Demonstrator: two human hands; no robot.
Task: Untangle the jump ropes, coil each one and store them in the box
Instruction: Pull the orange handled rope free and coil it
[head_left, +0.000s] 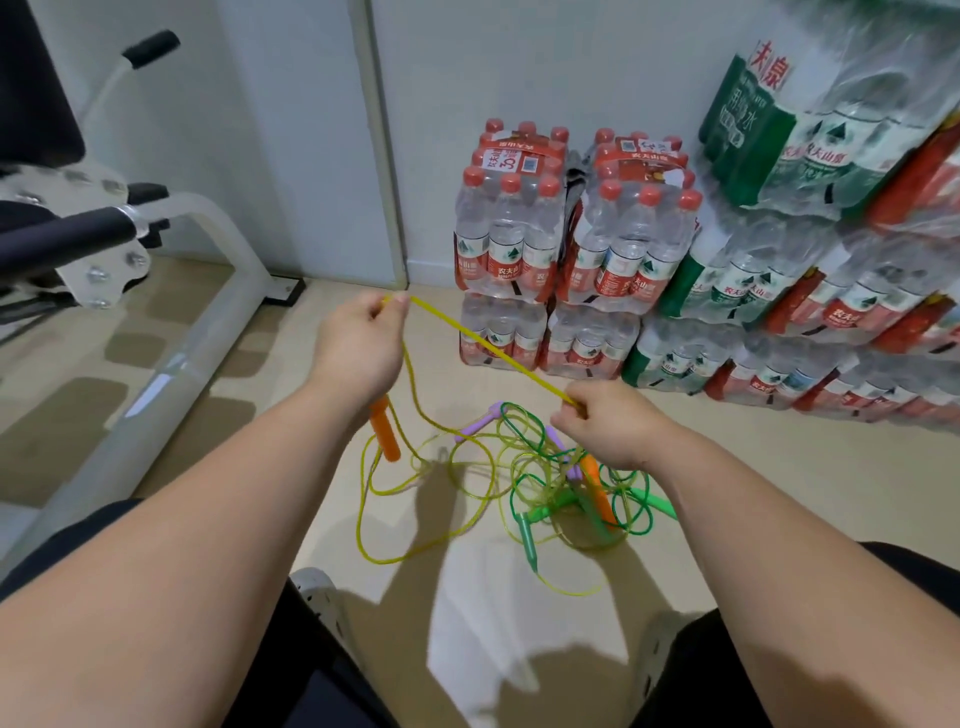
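A yellow jump rope runs taut between my two hands. My left hand pinches it high up, and an orange handle hangs just below that wrist. My right hand pinches the rope's lower end above the tangle. On the floor lies a knot of yellow and green cords with purple handles, a second orange handle and green handles. No box is in view.
Shrink-wrapped packs of water bottles are stacked against the wall ahead and to the right. A white exercise machine frame stands at the left. My knees and shoes are at the bottom edge.
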